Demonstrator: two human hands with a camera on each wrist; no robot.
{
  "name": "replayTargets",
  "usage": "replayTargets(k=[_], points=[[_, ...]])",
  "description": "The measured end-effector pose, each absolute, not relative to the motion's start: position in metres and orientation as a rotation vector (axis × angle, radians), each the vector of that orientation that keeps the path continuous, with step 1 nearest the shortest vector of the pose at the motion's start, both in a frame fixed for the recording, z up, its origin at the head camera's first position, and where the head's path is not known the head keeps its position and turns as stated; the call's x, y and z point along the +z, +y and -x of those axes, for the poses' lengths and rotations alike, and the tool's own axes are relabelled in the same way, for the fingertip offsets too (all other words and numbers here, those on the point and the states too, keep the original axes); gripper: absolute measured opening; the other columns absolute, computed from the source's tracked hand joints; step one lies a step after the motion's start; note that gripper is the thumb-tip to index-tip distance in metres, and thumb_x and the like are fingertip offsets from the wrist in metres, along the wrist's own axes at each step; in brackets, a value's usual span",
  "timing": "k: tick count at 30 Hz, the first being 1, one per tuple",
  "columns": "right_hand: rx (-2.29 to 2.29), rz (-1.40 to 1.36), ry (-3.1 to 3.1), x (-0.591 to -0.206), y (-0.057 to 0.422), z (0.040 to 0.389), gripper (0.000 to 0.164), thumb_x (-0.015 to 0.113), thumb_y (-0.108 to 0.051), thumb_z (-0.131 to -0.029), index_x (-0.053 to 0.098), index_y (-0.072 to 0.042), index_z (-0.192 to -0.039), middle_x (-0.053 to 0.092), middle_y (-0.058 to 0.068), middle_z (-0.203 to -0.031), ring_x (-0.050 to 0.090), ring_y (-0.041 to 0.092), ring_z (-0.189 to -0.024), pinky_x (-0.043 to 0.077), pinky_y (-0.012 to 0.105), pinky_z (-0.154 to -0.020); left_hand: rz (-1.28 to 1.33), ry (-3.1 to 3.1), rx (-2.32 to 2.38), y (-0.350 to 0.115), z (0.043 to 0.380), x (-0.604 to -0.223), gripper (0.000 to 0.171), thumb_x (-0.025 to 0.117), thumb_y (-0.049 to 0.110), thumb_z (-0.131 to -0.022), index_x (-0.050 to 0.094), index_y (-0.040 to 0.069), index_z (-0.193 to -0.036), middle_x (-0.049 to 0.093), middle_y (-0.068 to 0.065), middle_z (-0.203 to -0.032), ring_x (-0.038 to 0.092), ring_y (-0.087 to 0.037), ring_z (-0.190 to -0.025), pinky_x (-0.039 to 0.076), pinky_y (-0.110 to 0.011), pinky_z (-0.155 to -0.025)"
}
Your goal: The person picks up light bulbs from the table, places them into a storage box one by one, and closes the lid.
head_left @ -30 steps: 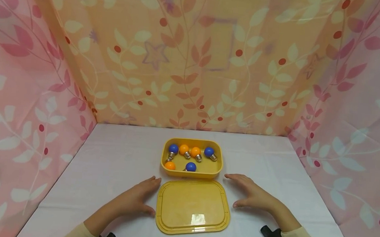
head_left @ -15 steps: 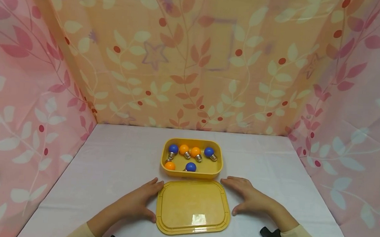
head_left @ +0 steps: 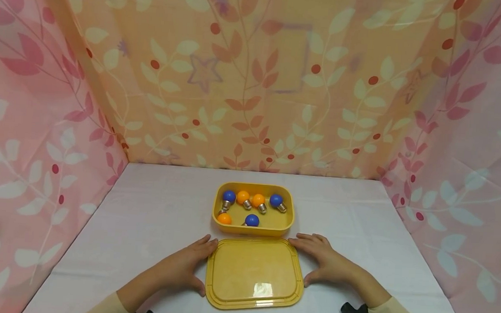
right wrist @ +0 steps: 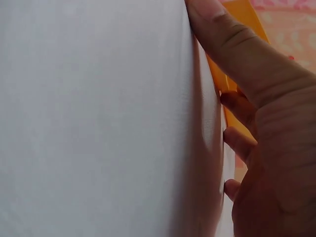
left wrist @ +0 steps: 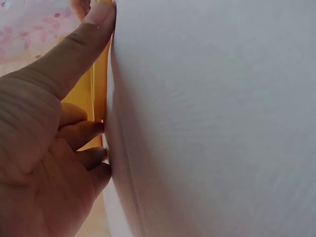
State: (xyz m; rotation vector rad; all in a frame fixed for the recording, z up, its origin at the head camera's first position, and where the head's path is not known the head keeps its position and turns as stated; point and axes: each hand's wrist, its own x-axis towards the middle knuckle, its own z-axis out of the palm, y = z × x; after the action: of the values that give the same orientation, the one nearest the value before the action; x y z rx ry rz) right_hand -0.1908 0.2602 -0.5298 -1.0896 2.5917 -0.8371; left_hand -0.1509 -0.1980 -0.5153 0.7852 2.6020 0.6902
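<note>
A flat yellow lid [head_left: 254, 271] lies on the white tablecloth, its front edge turned slightly. My left hand [head_left: 181, 269] is at the lid's left side, fingertips right at the upper left corner and thumb lower down beside the edge. Along the right side my right hand [head_left: 330, 262] mirrors it, with its index fingertip at the upper right corner and its thumb close to the edge. Behind the lid stands a yellow box [head_left: 271, 232] without a cover. Inside it lie blue bulbs, one of them [head_left: 252, 220] at the front, and orange bulbs, one [head_left: 224, 218] in the front left corner.
The white cloth [head_left: 166, 194] covers the table. A floral curtain [head_left: 253, 104] hangs along the back, and pink printed sheets [head_left: 461, 164] close off both sides. Black wrist cameras [head_left: 355, 312] sit at the sleeves.
Both hands have moved inward to the lid's side edges, the right one from farther out. The lid, the box and the bulbs stay where they were.
</note>
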Motion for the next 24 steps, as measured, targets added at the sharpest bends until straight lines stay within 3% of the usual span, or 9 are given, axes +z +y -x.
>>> replayTargets(k=[6,10,13,15,17,21,24], points=[[-0.844,1.041,2.591,-0.531,0.26,0.191,0.105,0.085,-0.063,-0.066,0.045,-0.027,-0.156,0.045,-0.013,-0.158,0.033,0.03,-0.15,0.01,0.061,-0.119,-0.802,2.57,0.747,-0.203,0.158,-0.522,0.129,0.084,0.069,-0.06,0.03,0.012,-0.162,0.027,-0.007,-0.168,0.023,-0.031,-0.156,0.027,-0.055,-0.123],[-0.926,1.045,2.549,-0.528,0.262,0.192,0.102,0.089,-0.057,-0.065,0.049,-0.024,-0.153,0.05,-0.011,-0.155,0.039,0.027,-0.147,0.01,0.057,-0.121,-0.805,2.53,0.816,-0.208,0.161,-0.523,0.127,0.084,0.069,-0.061,0.031,0.014,-0.162,0.028,-0.007,-0.168,0.028,-0.029,-0.155,0.028,-0.054,-0.123],[-1.022,1.015,2.505,-0.523,0.265,0.192,0.097,0.091,-0.048,-0.067,0.05,-0.024,-0.152,0.053,-0.01,-0.153,0.045,0.021,-0.143,0.022,0.045,-0.124,-0.827,2.501,0.868,-0.21,0.162,-0.519,0.123,0.084,0.067,-0.063,0.033,0.012,-0.161,0.033,-0.007,-0.166,0.034,-0.028,-0.152,0.031,-0.054,-0.121],[-1.104,0.956,2.452,-0.519,0.266,0.191,0.093,0.092,-0.041,-0.07,0.05,-0.025,-0.152,0.053,-0.009,-0.153,0.045,0.016,-0.143,0.031,0.043,-0.123,-0.835,2.473,0.908,-0.212,0.162,-0.514,0.12,0.085,0.064,-0.065,0.035,0.011,-0.16,0.036,-0.006,-0.164,0.037,-0.027,-0.151,0.032,-0.052,-0.121],[-1.161,0.895,2.404,-0.515,0.267,0.19,0.09,0.092,-0.037,-0.073,0.05,-0.028,-0.153,0.051,-0.01,-0.154,0.044,0.014,-0.144,0.035,0.048,-0.121,-0.817,2.43,0.958,-0.213,0.164,-0.511,0.115,0.086,0.059,-0.068,0.037,0.011,-0.16,0.039,-0.003,-0.163,0.039,-0.026,-0.15,0.033,-0.052,-0.12],[-1.23,0.828,2.326,-0.51,0.268,0.19,0.085,0.09,-0.035,-0.078,0.05,-0.027,-0.152,0.05,-0.008,-0.156,0.041,0.019,-0.148,0.028,0.069,-0.117,-0.725,2.322,1.095,-0.216,0.167,-0.507,0.104,0.086,0.05,-0.075,0.037,0.015,-0.16,0.041,0.004,-0.162,0.037,-0.023,-0.151,0.031,-0.053,-0.121],[-1.265,0.821,2.305,-0.506,0.269,0.19,0.082,0.089,-0.036,-0.079,0.052,-0.025,-0.151,0.052,-0.006,-0.155,0.041,0.02,-0.148,0.026,0.074,-0.115,-0.693,2.259,1.192,-0.217,0.169,-0.504,0.097,0.084,0.044,-0.08,0.038,0.015,-0.16,0.041,0.003,-0.161,0.036,-0.026,-0.151,0.031,-0.053,-0.12]])
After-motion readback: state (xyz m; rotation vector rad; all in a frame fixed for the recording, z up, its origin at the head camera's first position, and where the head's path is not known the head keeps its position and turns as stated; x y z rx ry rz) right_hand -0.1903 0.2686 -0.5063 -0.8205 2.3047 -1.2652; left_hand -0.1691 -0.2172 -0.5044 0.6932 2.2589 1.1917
